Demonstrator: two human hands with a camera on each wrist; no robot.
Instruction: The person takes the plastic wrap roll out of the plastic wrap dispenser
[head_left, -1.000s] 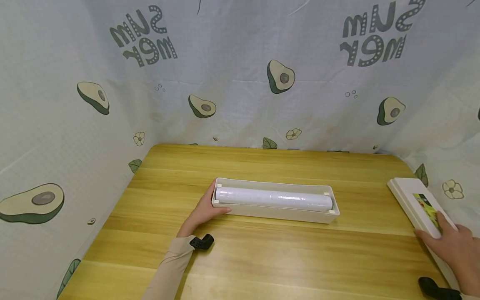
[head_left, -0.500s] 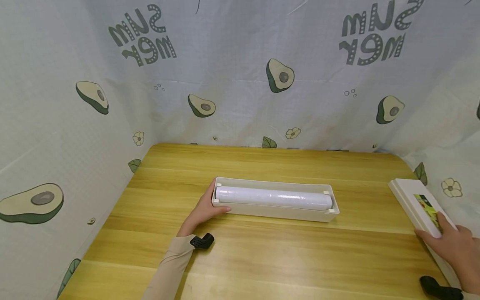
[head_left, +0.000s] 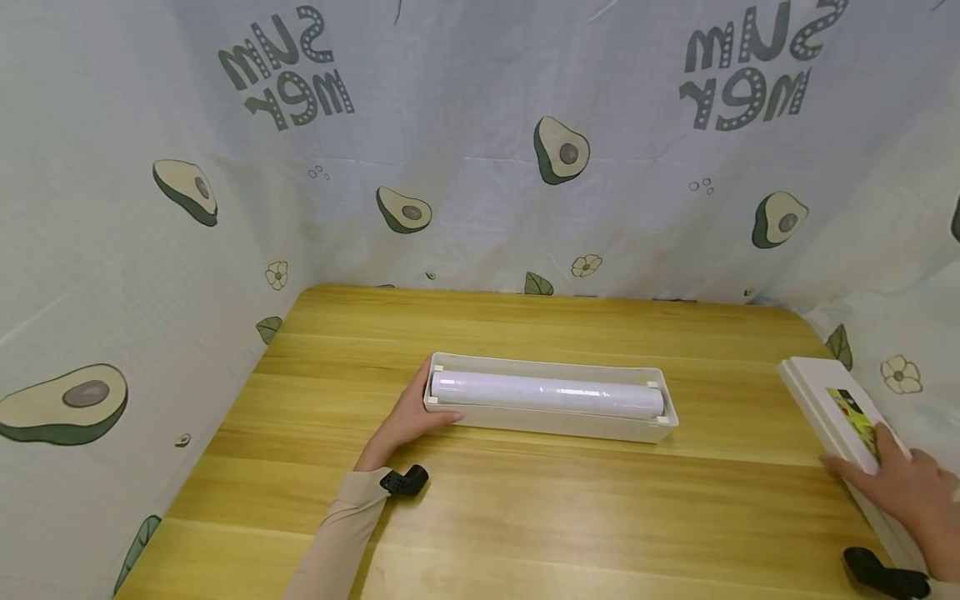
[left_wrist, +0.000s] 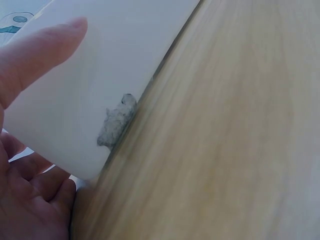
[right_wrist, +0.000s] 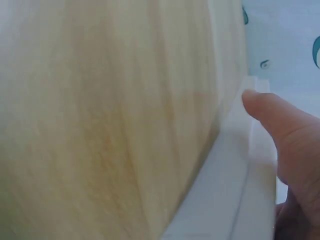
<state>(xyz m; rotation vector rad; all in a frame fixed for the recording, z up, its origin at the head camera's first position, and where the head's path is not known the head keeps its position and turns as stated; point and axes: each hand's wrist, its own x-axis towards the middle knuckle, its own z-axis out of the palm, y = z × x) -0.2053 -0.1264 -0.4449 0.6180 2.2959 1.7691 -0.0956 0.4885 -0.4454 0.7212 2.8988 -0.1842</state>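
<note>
White box (head_left: 555, 423) sits near the middle of a wood-grain tabletop (head_left: 600, 517), its glossy white roll (head_left: 547, 393) lying lengthwise inside, as the head view shows; the left hand (head_left: 412, 417) grips its left end, thumb along the front wall. Well apart at the right edge, the right hand (head_left: 903, 487) rests across a long white case (head_left: 817, 379), index finger by a colourful label (head_left: 853, 421); whether it grips the case cannot be told. Avocado-print cloth (head_left: 480, 108) hangs behind. Seen from the left wrist, the thumb lies on the box's wall beside a ragged grey patch (left_wrist: 119, 122), other fingers bent near the lower corner. Seen from the right wrist, the thumb reaches the edge of the case, whose side bears a lengthwise seam.
</note>
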